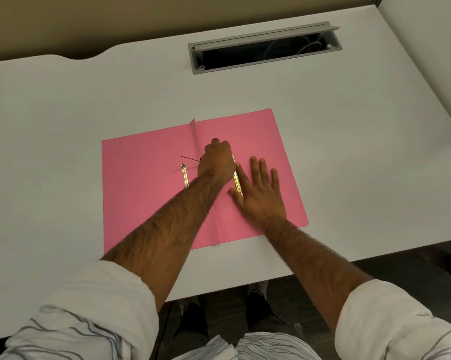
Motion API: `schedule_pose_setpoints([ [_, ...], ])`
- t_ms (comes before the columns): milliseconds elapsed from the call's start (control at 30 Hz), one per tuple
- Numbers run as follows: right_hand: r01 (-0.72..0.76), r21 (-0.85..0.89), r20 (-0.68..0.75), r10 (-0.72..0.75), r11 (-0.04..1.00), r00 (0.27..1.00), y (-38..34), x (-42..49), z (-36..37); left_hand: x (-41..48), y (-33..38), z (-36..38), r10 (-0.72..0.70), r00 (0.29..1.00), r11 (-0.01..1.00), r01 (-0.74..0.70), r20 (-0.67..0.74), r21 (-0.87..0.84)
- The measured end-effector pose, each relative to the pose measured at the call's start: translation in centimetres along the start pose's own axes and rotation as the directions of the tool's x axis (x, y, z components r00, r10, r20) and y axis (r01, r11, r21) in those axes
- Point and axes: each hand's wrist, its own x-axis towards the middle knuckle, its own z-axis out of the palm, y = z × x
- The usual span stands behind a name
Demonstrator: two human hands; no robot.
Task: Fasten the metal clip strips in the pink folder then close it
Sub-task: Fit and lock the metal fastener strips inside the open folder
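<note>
On the white desk [63, 126], near its front edge, the pink folder [146, 203] lies open and flat, with both covers spread out. From the head camera, which is the only view, two metal pieces show. One metal strip [185, 178] lies loose on the left cover, just beside the fold. The other clip strip [236, 181] sits on the right cover, partly hidden under the hands.

The left hand [216, 162] reaches across the fold with its fingers curled over the upper end of that right strip. I cannot tell if it really grasps the strip or only presses on it, because the back of the hand covers the fingertips. The right hand [260, 188] is flat and spread, holding nothing; it pins the right cover, and its thumb touches the lower end of the strip.

What could go wrong, in my judgement: the thin prong [189, 159] pointing out beside the left hand may bend wrongly or prick a finger if pushed too fast. The smooth folder could also slide on the desk if the flat hand lifts.

The desk is plain, with an open cable tray [266, 48] at the back. Behind it stands a beige wall [89, 22], and the floor below is dark.
</note>
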Motion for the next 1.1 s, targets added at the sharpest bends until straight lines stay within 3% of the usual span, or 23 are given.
schedule_pose_setpoints([
  [167, 0.007, 0.008, 0.004, -0.007, 1.000, 1.000, 0.0, 0.0, -0.1, 0.5, 0.0, -0.4, -0.094, 0.996, 0.978, 0.092, 0.000, -0.190],
  [300, 0.014, 0.041, 0.053, -0.016, 0.999, 0.998, -0.2, 0.0, -0.8, 0.2, -0.2, -0.9, -0.174, 0.985, 0.905, 0.155, -0.013, -0.397],
  [400, 0.016, 0.170, 0.035, -0.022, 0.985, 0.999, -1.1, 0.1, -2.0, 0.0, -0.2, -1.6, -0.189, 0.982, 0.861, 0.171, 0.011, -0.480],
  [467, 0.039, 0.316, -0.059, -0.021, 0.948, 0.998, -2.1, 0.0, -3.0, -0.2, -0.4, -2.5, -0.195, 0.980, 0.819, 0.179, 0.029, -0.545],
  [533, -0.011, 0.518, -0.121, 0.086, 0.855, 0.989, -3.6, 0.3, -3.8, -0.4, -0.9, -3.6, -0.218, 0.975, 0.751, 0.194, 0.041, -0.631],
  [633, -0.211, 0.804, 0.046, 0.296, 0.556, 0.954, -6.1, 1.2, -4.9, -1.2, -2.3, -5.4, -0.242, 0.969, 0.645, 0.207, 0.060, -0.736],
  [700, -0.242, 0.866, 0.094, 0.333, 0.437, 0.938, -7.5, 2.0, -5.3, -2.0, -3.6, -6.4, -0.286, 0.957, 0.596, 0.220, 0.052, -0.772],
  [767, -0.232, 0.889, 0.090, 0.346, 0.395, 0.934, -8.9, 2.6, -5.5, -2.9, -4.9, -6.9, -0.364, 0.931, 0.564, 0.251, 0.036, -0.787],
  [900, -0.186, 0.875, 0.063, 0.276, 0.448, 0.959, -11.9, 2.6, -5.0, -5.1, -7.6, -6.7, -0.397, 0.912, 0.491, 0.305, 0.102, -0.816],
  [1100, -0.001, 0.706, -0.052, 0.054, 0.708, 0.997, -14.3, 2.5, -4.0, -5.7, -10.5, -7.0, -0.445, 0.882, 0.422, 0.359, 0.155, -0.832],
])
